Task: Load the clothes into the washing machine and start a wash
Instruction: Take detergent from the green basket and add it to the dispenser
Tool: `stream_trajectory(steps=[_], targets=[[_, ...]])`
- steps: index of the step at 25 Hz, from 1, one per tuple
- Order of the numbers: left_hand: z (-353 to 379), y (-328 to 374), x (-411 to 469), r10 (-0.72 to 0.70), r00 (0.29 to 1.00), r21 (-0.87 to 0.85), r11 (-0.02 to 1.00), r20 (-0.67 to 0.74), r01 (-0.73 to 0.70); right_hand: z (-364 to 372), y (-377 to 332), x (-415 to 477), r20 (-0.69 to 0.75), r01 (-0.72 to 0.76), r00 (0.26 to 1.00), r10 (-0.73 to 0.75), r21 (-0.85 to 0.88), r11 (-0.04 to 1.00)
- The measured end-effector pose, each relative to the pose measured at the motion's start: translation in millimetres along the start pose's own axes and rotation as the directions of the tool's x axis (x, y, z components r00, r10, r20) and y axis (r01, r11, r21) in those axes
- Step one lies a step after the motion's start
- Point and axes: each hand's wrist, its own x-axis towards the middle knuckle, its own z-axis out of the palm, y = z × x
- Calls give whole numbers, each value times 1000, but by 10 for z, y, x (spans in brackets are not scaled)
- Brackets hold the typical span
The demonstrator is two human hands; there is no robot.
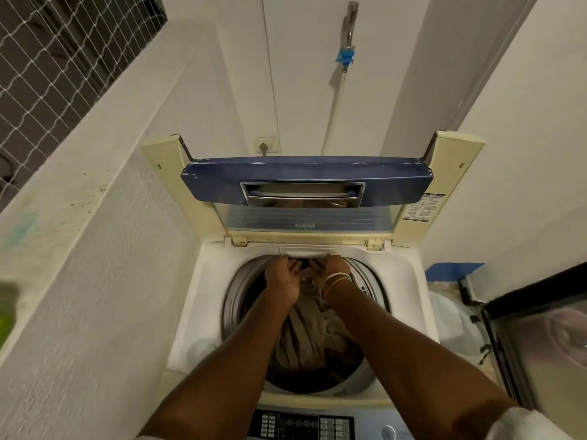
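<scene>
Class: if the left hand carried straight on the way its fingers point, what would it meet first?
Probably the white drawer at the back rim of the washing machine, just beyond the left hand; it may already touch, depth is unclear.

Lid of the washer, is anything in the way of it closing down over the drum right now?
Yes. Both arms stretch across the open drum, with the left hand and right hand at its far rim, right beneath the raised lid. The clothes lie down inside the drum and seem below its rim.

Glossy plastic lid (222,182), matt beige cloth (305,331)
</scene>
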Motion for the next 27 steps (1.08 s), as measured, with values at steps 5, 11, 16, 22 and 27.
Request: stream_trajectory(steps=[5, 11, 16, 22, 27], targets=[[8, -3, 105, 15, 999, -50, 999, 30, -14, -2, 47, 101, -11, -11, 1000, 12, 32, 999], [-49, -18, 134, 27, 994, -20, 999, 103, -25, -34, 152, 199, 5, 15, 1000, -16, 12, 1000], [-171, -77, 145, 32, 988, -1, 999, 152, -33, -37, 171, 179, 11, 60, 998, -60, -30, 998], [-178, -68, 193, 62, 994, 137, 988, 87, -73, -107, 222, 122, 64, 95, 994, -89, -85, 992], [-257, -196, 105, 171, 984, 165, 970, 59, -178, -209, 322, 131, 49, 142, 989, -137, -139, 980]])
